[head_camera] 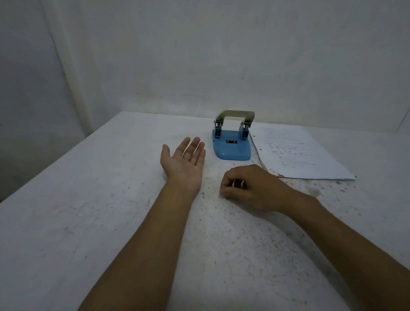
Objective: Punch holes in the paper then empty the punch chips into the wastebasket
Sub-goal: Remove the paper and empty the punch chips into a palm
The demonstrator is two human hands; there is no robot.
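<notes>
Left hand (183, 160) flat, palm up (fingers together); right hand (247, 186) curled.

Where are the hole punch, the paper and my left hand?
hole punch (232, 147): head view, on its blue base.
paper (300, 154): head view, middle of the top sheet.
left hand (184, 158): head view, on the open palm.

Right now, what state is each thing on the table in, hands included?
Hole punch: upright on table, handle raised, no paper in it.
Paper stack: flat beside the punch, holes visible along its left edge.
Left hand: open, palm up, empty.
Right hand: fingers curled together; contents unclear.
</notes>
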